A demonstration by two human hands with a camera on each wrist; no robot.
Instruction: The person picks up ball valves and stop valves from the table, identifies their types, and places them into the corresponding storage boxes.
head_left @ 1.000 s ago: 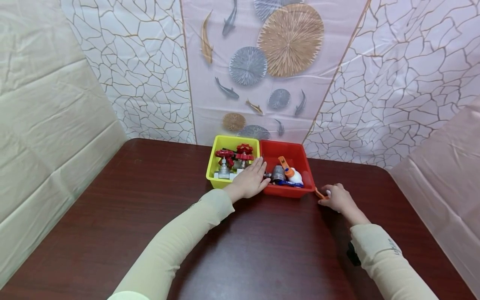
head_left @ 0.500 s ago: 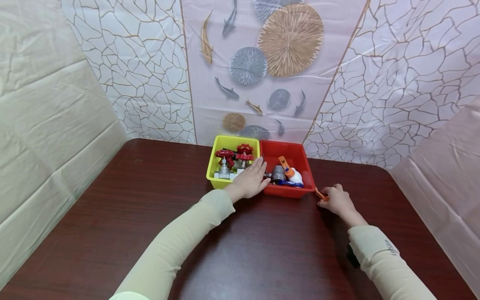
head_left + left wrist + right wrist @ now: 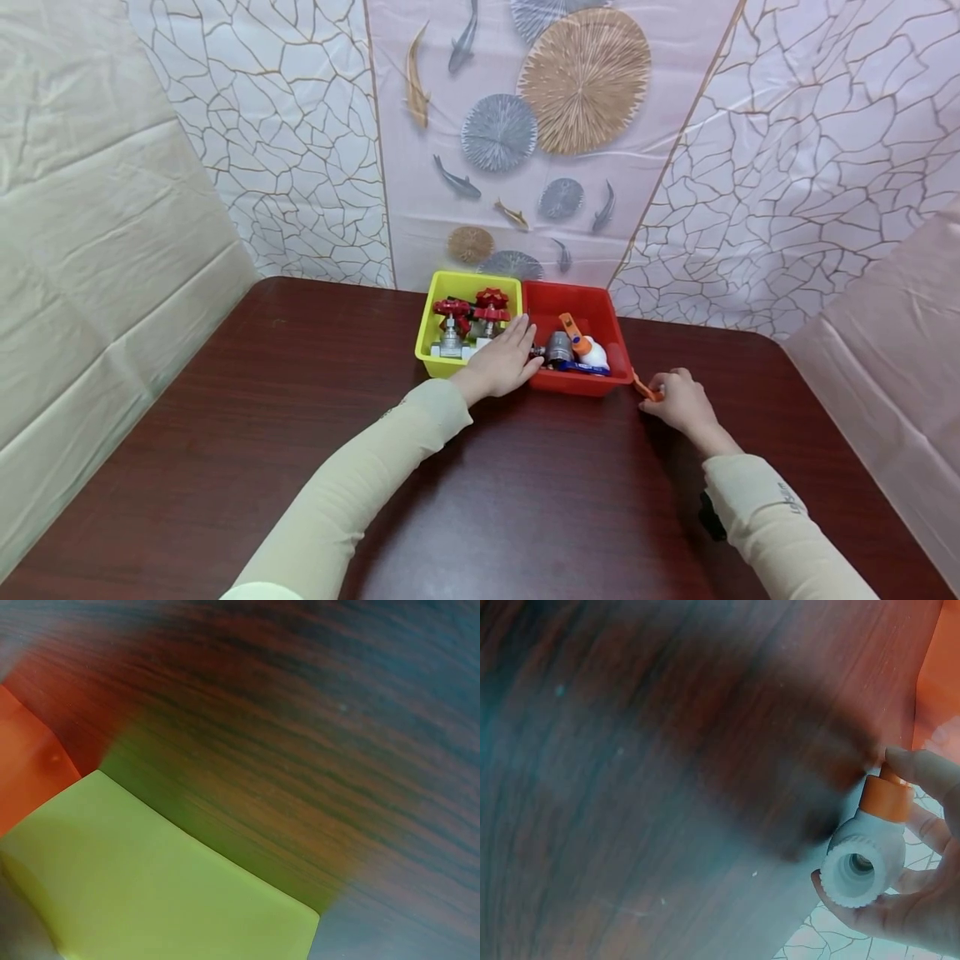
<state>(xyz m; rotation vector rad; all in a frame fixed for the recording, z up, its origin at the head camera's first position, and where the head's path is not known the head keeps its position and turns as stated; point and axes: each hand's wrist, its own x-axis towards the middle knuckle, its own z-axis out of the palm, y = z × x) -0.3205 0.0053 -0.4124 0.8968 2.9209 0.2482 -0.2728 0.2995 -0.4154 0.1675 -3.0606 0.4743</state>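
Note:
My left hand [image 3: 501, 365] rests with straight fingers over the touching front rims of a yellow bin [image 3: 441, 367] and a red bin [image 3: 573, 384]. Between the fingers and thumb of my right hand [image 3: 684, 403] is a white plastic ball valve [image 3: 874, 832] with an orange handle [image 3: 645, 388]. It is just above or on the table, right of the red bin; I cannot tell whether it touches. In the right wrist view its open threaded end faces the camera. The left wrist view shows mostly the yellow bin's outer wall [image 3: 172, 892].
Metal valves with red handwheels [image 3: 451, 325] stand in the yellow bin. In the red bin lie a grey metal fitting [image 3: 558, 347], another white valve with an orange handle [image 3: 594, 354] and a blue-handled piece [image 3: 583, 368]. A patterned cloth wall [image 3: 322, 167] rises behind the brown table [image 3: 525, 500].
Around the valve, my right hand has shifted slightly, and the white body is now hidden in the head view. My left hand stays in place on the bins.

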